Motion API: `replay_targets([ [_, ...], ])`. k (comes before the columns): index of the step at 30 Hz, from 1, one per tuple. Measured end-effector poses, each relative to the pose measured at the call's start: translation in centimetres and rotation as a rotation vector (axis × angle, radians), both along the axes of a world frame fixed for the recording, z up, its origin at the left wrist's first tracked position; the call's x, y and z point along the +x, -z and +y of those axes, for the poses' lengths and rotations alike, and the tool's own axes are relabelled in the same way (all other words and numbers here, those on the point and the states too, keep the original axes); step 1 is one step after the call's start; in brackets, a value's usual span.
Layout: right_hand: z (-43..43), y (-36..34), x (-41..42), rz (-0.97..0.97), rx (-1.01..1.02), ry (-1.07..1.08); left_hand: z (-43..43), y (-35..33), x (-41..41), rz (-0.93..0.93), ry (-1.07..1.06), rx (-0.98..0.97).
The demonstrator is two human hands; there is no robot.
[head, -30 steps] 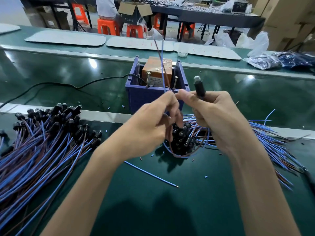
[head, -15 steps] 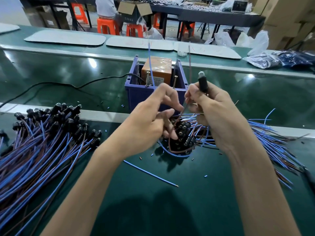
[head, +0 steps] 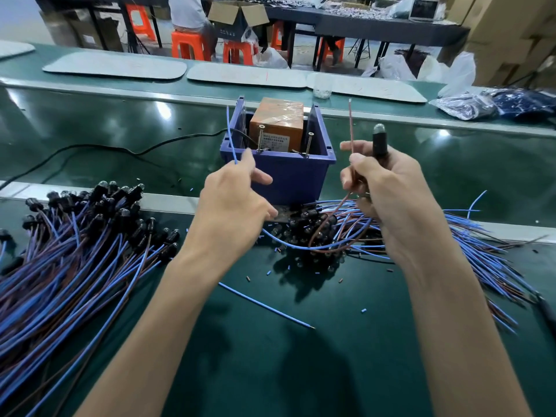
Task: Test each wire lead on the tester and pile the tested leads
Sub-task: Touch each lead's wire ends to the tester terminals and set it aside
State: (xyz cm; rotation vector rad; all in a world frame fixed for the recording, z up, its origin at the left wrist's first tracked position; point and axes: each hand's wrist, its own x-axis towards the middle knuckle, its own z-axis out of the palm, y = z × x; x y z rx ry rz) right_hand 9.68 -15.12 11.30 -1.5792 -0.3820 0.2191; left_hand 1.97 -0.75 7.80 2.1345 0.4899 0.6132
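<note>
The blue wire (head: 230, 130) is pinched upright by the left hand (head: 231, 206). Brown wire (head: 350, 124) and lamp head (head: 379, 139) are gripped by the right hand (head: 391, 200).

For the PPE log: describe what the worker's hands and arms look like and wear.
The left hand and right hand are bare: no gloves, no rings visible on the fingers. The left forearm and right forearm are uncovered to the frame edge, with no sleeve, watch or wristband in view.

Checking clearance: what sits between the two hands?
Head view: blue bin with orange tester shows between left hand and right hand; their lead loops below.
</note>
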Motion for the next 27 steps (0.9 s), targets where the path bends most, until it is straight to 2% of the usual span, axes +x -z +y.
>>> replay_targets([
  [5, -0.2, 0.0, 0.2, 0.008, 0.037, 0.005, 0.2, 0.1, -0.6, 0.032, -0.005, -0.073],
  [9, -0.2, 0.3, 0.4, 0.025, 0.009, 0.006, 0.4, 0.3, -0.3, 0.099, -0.043, -0.009],
  [16, -0.1, 0.5, 0.6, 0.082, 0.004, 0.007, 0.7, 0.3, -0.5, -0.098, -0.162, 0.026],
  [23, 0.1, 1.4, 1.2, 0.121, -0.004, 0.01, 1.9, 0.9, -0.1, -0.069, -0.235, 0.076],
  [25, 0.3, 1.9, 1.4, 0.106, -0.02, 0.011, 1.9, 1.1, 0.2, -0.078, -0.202, -0.053],
  [27, 0.4, 2.5, 1.6, 0.113, -0.044, 0.003, 1.9, 1.3, 0.4, -0.094, -0.15, -0.31],
])
